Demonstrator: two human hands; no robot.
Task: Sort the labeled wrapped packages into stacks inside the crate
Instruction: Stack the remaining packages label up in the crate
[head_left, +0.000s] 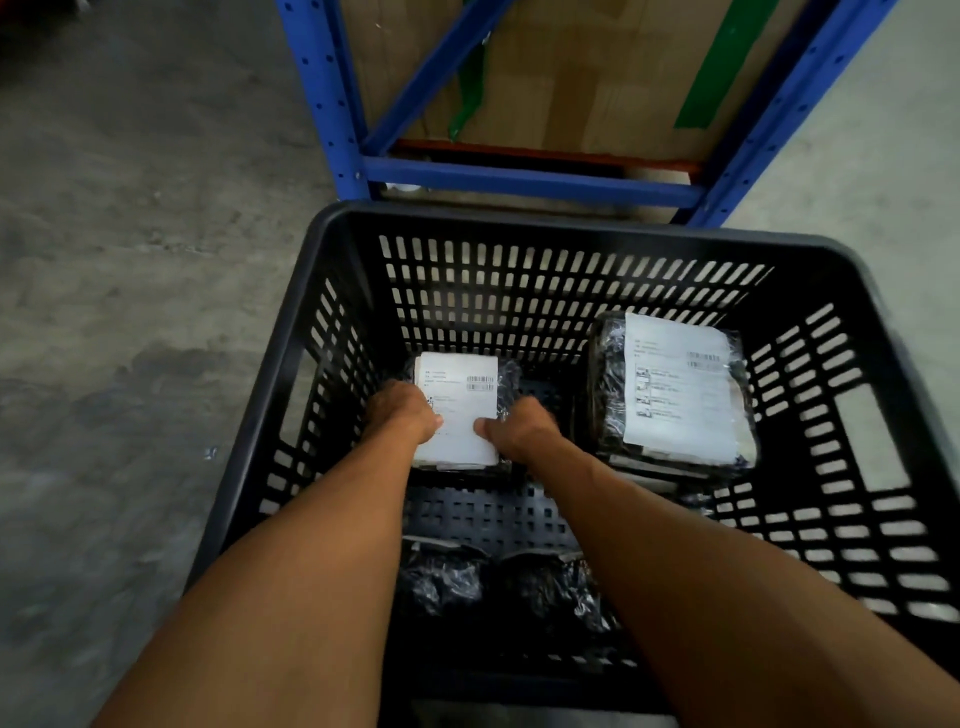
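Both hands deep in the crate (332, 291). Left hand (402, 410) and right hand (519, 428) clamp a package (460, 384) by its sides, at 11 o'clock. Taller stack (675, 389) at 2 o'clock. Loose packages (498, 582) at 6. Likely placing; next, let go and fetch those.

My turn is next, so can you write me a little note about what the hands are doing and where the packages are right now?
Left hand and right hand: both grip the sides of one labeled package, low on the left of the crate.
Right side: a stack of packages, label facing up.
Near wall: two more wrapped packages, labels not visible, not stacked.
Done: one stack started on the right.
Left: set down the held package, then probably sort the two near ones.
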